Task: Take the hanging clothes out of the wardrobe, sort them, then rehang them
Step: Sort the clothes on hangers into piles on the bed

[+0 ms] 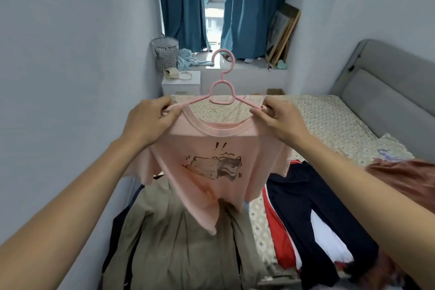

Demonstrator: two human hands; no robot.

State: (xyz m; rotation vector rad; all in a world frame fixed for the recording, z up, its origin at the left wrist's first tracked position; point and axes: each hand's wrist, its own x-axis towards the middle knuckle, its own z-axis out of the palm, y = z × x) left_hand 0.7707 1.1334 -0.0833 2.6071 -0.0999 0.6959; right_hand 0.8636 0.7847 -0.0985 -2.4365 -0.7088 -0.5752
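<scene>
Clothes (317, 207) lie sorted on the bed (329, 125); your left hand (153, 117) and right hand (277, 117) pinch the shirt (211, 172) onto its hanger (222, 87) (rehanging remains).

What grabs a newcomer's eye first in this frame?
The pink T-shirt with a cartoon print, held up at centre on a pink hanger; the left hand and right hand each pinch a shoulder. Below it, clothes lie on the bed: an olive garment at lower left, dark trousers at lower right. Teal curtains frame the window behind.
</scene>
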